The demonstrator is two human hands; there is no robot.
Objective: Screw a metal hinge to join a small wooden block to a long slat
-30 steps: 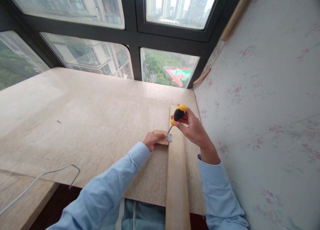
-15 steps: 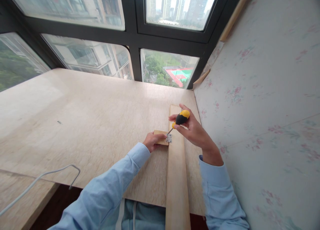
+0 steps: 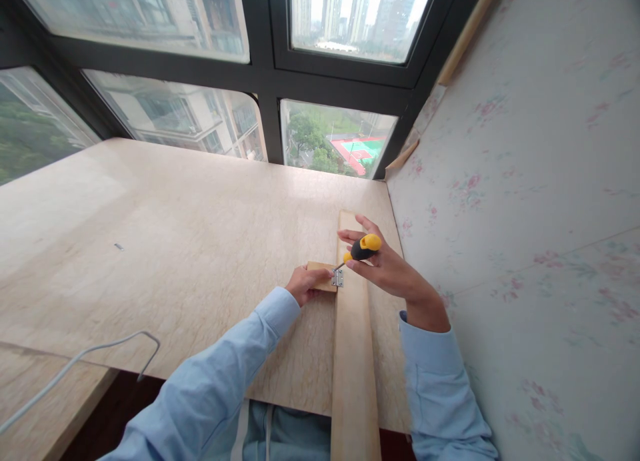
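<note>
A screwdriver (image 3: 365, 247) with a yellow and black handle is in my right hand (image 3: 393, 269), gripped by thumb and fingers while some fingers stretch out beyond it. Its shaft slants down to the left, the tip at a small silver hinge (image 3: 337, 278). That hinge spans the joint between a short wooden block (image 3: 323, 284) and a long wooden board (image 3: 354, 354). My left hand (image 3: 301, 284) pinches the block from its left side, thumb on top close to the hinge. The exact point where the tip meets the hinge is too small to make out.
The board lies along a marble-patterned ledge (image 3: 200, 247) and overhangs its front edge. A small metal piece (image 3: 119, 246) rests at the left. A white cable (image 3: 95, 347) loops at the front left. Papered wall (image 3: 525, 214) rises on the right; windows (image 3: 345, 137) stand behind.
The screwdriver handle has tipped slightly lower and my right fingers have shifted around it. The left hand, block and board stay in place.
</note>
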